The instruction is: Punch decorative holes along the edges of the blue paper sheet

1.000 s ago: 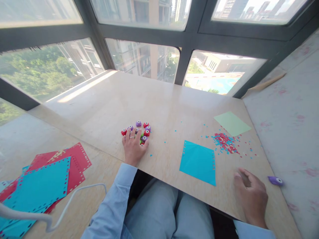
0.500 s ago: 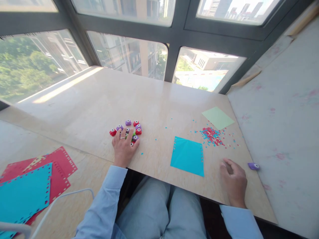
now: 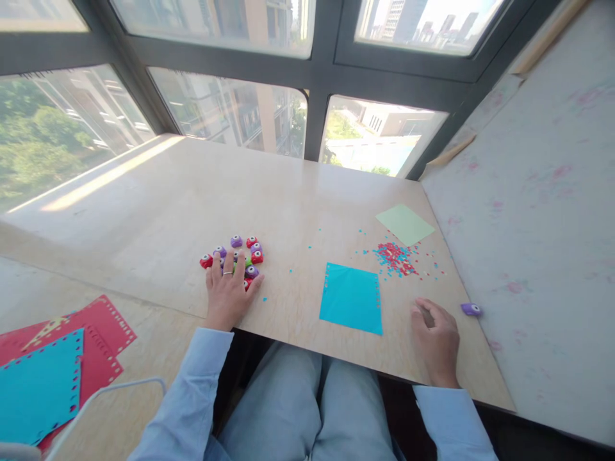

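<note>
My left hand [image 3: 229,291], fingers spread, rests over a cluster of small red, purple and green paper punches [image 3: 256,257]. It partly covers several of them, and a ring shows on one finger. On the right, my right hand [image 3: 438,339] lies on the table with its fingers curled toward the thumb; nothing shows in the gap between them. Between my hands lies a blue paper sheet [image 3: 352,299] with small holes along its left and right edges. A lone purple paper punch [image 3: 471,309] sits right of my right hand, close to the wall.
Red and blue confetti [image 3: 398,258] is heaped beyond my right hand, by a pale green sheet [image 3: 406,224]. At lower left, a punched blue sheet [image 3: 41,387] overlaps red sheets [image 3: 108,323], near a white cable [image 3: 125,385]. Windows line the back; a papered wall [image 3: 533,256] bounds the right.
The view has shifted slightly, so the scene sits further left. My left hand stays over the punches and my right hand keeps its curled pose near the blue sheet.
</note>
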`<action>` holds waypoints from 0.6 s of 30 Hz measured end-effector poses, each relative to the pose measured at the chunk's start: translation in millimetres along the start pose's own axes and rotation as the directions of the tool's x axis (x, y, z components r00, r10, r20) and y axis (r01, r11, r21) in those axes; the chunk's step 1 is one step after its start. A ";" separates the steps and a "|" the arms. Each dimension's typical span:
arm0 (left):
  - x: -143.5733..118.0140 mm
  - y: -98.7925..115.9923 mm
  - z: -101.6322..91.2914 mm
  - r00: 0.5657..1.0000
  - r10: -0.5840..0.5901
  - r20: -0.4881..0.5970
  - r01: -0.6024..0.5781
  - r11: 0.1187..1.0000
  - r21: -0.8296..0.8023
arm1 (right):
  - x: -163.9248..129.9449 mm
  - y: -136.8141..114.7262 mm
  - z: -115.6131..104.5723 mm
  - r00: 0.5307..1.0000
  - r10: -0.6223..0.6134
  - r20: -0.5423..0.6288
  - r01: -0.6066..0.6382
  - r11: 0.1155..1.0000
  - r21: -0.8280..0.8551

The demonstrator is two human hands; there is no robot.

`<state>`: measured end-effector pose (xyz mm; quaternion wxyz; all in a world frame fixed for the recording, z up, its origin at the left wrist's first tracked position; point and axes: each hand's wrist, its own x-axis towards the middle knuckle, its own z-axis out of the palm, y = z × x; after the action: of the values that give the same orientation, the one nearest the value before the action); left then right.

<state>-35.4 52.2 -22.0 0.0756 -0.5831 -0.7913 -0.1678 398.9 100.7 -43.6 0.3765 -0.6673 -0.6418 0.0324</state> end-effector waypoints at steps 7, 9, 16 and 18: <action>-14.9 3.6 6.6 0.987 -0.016 -0.162 0.000 0.995 -0.097 | 1.0 -0.7 0.0 1.000 0.009 -0.009 -0.009 1.000 0.023; -19.0 5.5 4.1 0.984 -0.021 -0.177 0.001 0.994 -0.110 | 1.2 -0.9 -0.6 1.000 0.009 -0.008 -0.009 1.000 0.028; -49.9 10.1 -9.9 0.973 -0.037 -0.229 0.005 0.990 -0.141 | 1.3 -2.1 -1.9 1.000 0.024 0.003 -0.024 0.999 0.031; -58.2 11.9 -13.2 0.974 -0.038 -0.222 0.008 0.991 -0.134 | 1.7 -1.8 -1.7 1.000 0.013 0.001 -0.013 0.999 0.029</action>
<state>-7.2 -1.5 -26.0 0.1236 -0.5547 -0.7716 -0.2857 398.6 101.2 -40.7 0.3856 -0.6658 -0.6372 0.0445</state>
